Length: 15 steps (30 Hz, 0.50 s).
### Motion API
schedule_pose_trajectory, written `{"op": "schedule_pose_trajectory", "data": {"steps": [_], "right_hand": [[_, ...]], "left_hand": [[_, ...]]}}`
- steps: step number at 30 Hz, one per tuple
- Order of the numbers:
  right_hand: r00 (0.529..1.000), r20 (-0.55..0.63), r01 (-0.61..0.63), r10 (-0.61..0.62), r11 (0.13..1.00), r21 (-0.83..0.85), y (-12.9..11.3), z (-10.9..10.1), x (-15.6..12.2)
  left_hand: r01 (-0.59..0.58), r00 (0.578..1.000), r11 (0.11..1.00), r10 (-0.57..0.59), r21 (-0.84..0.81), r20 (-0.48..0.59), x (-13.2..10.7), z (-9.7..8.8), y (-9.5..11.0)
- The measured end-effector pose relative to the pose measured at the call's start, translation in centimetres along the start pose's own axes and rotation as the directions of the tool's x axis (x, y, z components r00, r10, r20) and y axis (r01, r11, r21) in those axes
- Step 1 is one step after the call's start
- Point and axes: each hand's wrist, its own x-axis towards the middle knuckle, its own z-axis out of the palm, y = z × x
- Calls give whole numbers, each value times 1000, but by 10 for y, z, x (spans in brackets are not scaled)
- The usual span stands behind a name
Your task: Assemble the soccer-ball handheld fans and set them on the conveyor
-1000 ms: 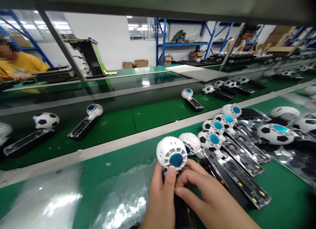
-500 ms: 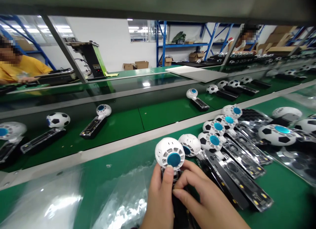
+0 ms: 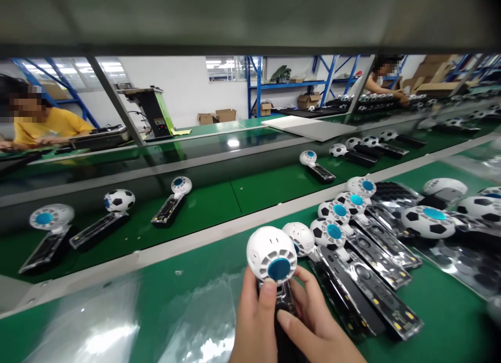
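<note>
Upright between my hands is what looks like a handheld fan [image 3: 272, 253], with a round white vented head, a blue disc and a dark handle. My left hand [image 3: 254, 321] is closed round its neck, thumb on the front just under the head. From the other side my right hand [image 3: 319, 321] grips the handle, with its thumb across the front; some of its fingers are hidden behind. Close by on the right lie several similar fans [image 3: 329, 233], with football-patterned heads and clear-cased black handles. A white-headed fan [image 3: 299, 236] rests just behind the held one.
Clear plastic sheeting [image 3: 199, 326] covers part of the green worktop at left. Beyond a pale rail [image 3: 156, 253], spaced-out fans lie on a green conveyor [image 3: 211, 201]. Past it are a grey board [image 3: 313, 128] and two people at work. An overhead panel [image 3: 235, 18] spans the top.
My right hand's fingers have shifted from a pinch at the neck to round the handle. The view has tilted up, and the conveyor's fans at left appear further right.
</note>
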Motion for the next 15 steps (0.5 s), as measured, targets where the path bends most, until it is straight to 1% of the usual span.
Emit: {"op": "schedule_pose_trajectory", "data": {"steps": [2, 4, 6, 8, 10, 11, 13, 15], "right_hand": [[999, 48, -20, 16, 995, 97, 1, -1, 2], [995, 92, -56, 47, 993, 105, 0, -3, 4], [992, 97, -77, 75, 997, 19, -3, -6, 5], [991, 94, -84, 100, 984, -155, -7, -9, 4], [988, 93, -88, 123, 945, -314, -11, -9, 2], [988, 92, -84, 124, 932, -353, -12, -7, 0], [991, 85, -66, 101, 937, -344, -14, -3, -3], [995, 76, -42, 67, 955, -294, -16, 2, -5]], "left_hand": [[-3, 1000, 1000, 3, 11, 0, 0, -1, 3], [-1, 1000, 1000, 1, 19, 0, 0, -1, 4], [-4, 1000, 1000, 5, 21, -3, 1, -2, 2], [-11, 1000, 999, 12, 43, -14, 0, -3, 0], [-5, 999, 994, 8, 108, -31, -2, -5, -1], [10, 999, 988, -4, 157, -43, -4, -5, -1], [38, 998, 965, -23, 259, -58, -8, -6, 2], [19, 999, 945, -7, 326, -38, -13, -3, 9]]}}
